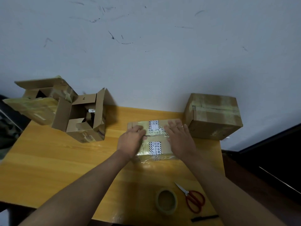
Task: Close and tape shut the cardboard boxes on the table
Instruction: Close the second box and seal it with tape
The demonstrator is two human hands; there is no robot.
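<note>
Centrally, middle box (154,141): a flat cardboard box on the yellow wooden table (48,160), flaps down and meeting at a dark seam across its top, which is glossy with clear tape.
Labels on middle box: white stickers with black diagonal hazard stripes and black Chinese characters, one on each flap; the characters are too small to read with confidence.
Left hand (131,142): lies on the box's left end at the seam, fingers loosely bent over the flaps, pinching nothing.
Right hand (180,139): flat on the right part of the top, fingers straight and spread, pressing the flaps down.
Open box (83,116): at the table's far left, all four flaps standing up; one flap carries a handwritten mark like a "7".
Second open box (37,101): just behind and left of it, flaps splayed, old yellowish tape on its sides.
Sealed box (213,115): far right against the wall, closed, with tape bands across its top.
Tape roll (166,201): clear, near the front edge of the table.
Scissors (192,198): red-handled, just right of the roll, blades pointing away.
Black pen (204,218): at the front edge, below the scissors.
</note>
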